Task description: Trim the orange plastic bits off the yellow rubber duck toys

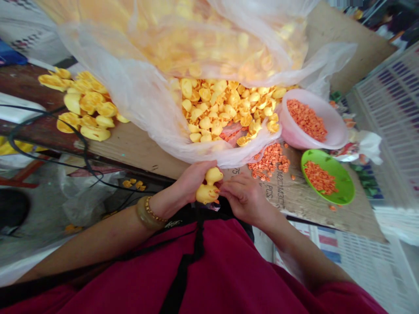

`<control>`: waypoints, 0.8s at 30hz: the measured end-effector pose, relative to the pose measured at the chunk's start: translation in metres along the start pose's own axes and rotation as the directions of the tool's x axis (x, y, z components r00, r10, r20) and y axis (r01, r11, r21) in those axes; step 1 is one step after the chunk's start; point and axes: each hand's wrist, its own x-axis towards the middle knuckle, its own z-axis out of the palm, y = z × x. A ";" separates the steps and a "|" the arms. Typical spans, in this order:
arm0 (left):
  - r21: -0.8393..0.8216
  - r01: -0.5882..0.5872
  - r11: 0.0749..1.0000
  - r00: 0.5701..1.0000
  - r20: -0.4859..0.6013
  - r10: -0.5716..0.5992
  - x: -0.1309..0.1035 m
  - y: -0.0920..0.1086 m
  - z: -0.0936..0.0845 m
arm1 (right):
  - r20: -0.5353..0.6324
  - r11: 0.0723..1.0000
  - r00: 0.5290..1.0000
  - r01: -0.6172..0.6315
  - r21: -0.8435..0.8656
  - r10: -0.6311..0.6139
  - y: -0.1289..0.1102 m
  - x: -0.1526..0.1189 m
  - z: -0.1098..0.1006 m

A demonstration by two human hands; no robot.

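Nearest, at our waist, L hand [190, 181] is closed round a small yellow toy duck [206, 192], held just short of the near edge of the cardboard [360, 218]. R hand [247, 198] has its fingertips bunched against the duck's right side; whether they pinch an orange bit there, we can't tell.

Risks, as we judge: an off-centre push from the R fingertips could twist the duck in our L grip and, w/ no tabletop under it, it might drop. A forearm brush could scatter the loose orange pcs [271, 161] by the near edge, or nudge the green bowl [347, 187].

Counts, near to far: 2 hands, 1 duck held; 1 loose orange pile, too many pcs to count; 1 green bowl and, beyond it, 1 pink bowl [335, 126], both w/ orange pcs, uncountable; approx. a dozen yellow shells [93, 102] overlapping at far left; 1 big plastic bag [131, 91] far centre, w/ more shells than we can count.
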 end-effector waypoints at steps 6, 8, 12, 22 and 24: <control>0.019 -0.068 0.998 0.997 -0.041 0.069 -0.002 -0.004 0.000 | 0.136 0.987 0.990 0.060 -0.147 -0.040 -0.004 0.000 0.004; 0.038 -0.079 0.996 0.995 -0.064 0.081 -0.002 -0.004 0.000 | 0.158 0.982 0.987 0.066 -0.174 -0.038 -0.005 0.000 0.008; 0.060 -0.052 0.997 0.994 -0.091 0.058 -0.003 -0.003 -0.003 | 0.183 0.987 0.981 0.086 -0.136 -0.060 -0.004 -0.004 0.016; 0.143 -0.067 0.987 0.987 -0.136 0.086 0.009 -0.003 -0.004 | 0.230 0.972 0.972 0.006 -0.233 0.049 -0.003 0.000 0.028; 0.157 -0.100 0.982 0.979 -0.163 0.126 0.014 -0.003 -0.003 | 0.182 0.963 0.981 -0.016 -0.270 0.067 -0.005 0.001 0.039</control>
